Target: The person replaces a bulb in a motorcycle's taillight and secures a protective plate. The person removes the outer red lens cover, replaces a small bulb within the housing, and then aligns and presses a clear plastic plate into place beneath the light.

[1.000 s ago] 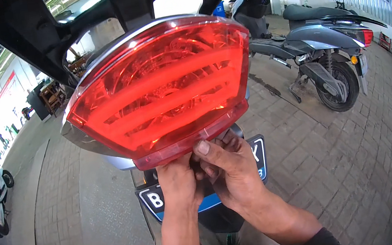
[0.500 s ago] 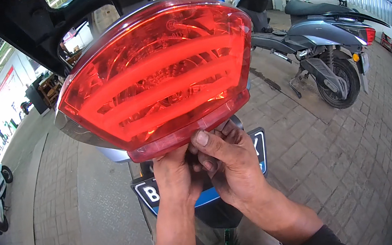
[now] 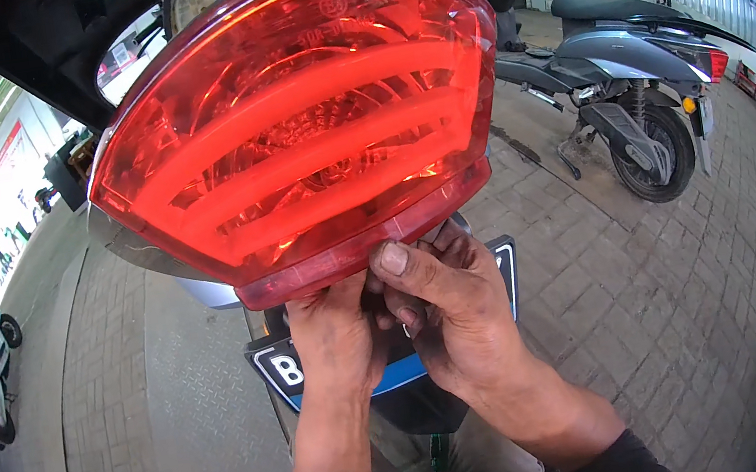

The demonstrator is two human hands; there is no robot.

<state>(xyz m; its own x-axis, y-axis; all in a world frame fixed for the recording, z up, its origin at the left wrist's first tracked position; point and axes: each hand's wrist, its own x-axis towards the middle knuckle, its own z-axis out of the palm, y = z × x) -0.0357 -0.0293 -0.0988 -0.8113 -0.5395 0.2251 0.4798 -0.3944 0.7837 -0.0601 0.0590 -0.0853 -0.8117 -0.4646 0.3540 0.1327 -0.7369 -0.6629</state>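
Two hands, left hand (image 3: 334,334) and right hand (image 3: 451,308), hold one red tail light (image 3: 304,121).

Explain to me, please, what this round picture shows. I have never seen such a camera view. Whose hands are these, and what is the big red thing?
The picture comes from a wide fisheye camera worn on a person's head, looking down. That is why the frame is round and straight lines bend near the rim. The two bare hands that come in from the bottom belong to that person.

The big red thing is a tail light, a red plastic lens with three curved bars inside. It fills the view because it is close to the camera. The left hand and the right hand grip it at its lower edge, the right thumb pressed on the rim.

Under the hands a blue number plate shows. The ground is grey paving stones. A grey scooter stands parked at the upper right.
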